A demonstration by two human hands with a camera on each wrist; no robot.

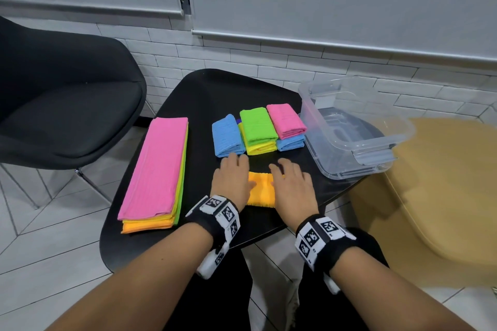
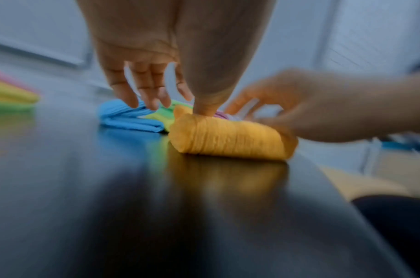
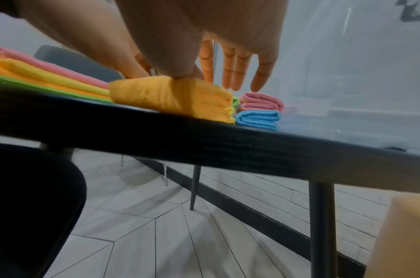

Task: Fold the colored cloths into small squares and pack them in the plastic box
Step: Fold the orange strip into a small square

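Observation:
A small folded orange cloth (image 1: 262, 191) (image 2: 227, 139) (image 3: 170, 97) lies near the black table's (image 1: 204, 94) front edge. My left hand (image 1: 232, 177) (image 2: 156, 90) presses its left side, thumb on top, fingers straight and reaching the table. My right hand (image 1: 291, 183) (image 3: 227, 56) presses its right side with straight fingers. Behind the hands sit folded squares: a blue one (image 1: 227, 136), green on yellow (image 1: 256, 123), pink on blue (image 1: 286, 119) (image 3: 261, 101). The clear plastic box (image 1: 322, 126) stands at the right with no cloths in it.
A long stack of unfolded cloths (image 1: 156, 169) (image 3: 37, 75), pink on top over yellow, orange and green, lies along the table's left side. A black chair (image 1: 67, 105) stands to the left, a blurred tan seat (image 1: 430, 183) to the right. My knees are under the table's front edge.

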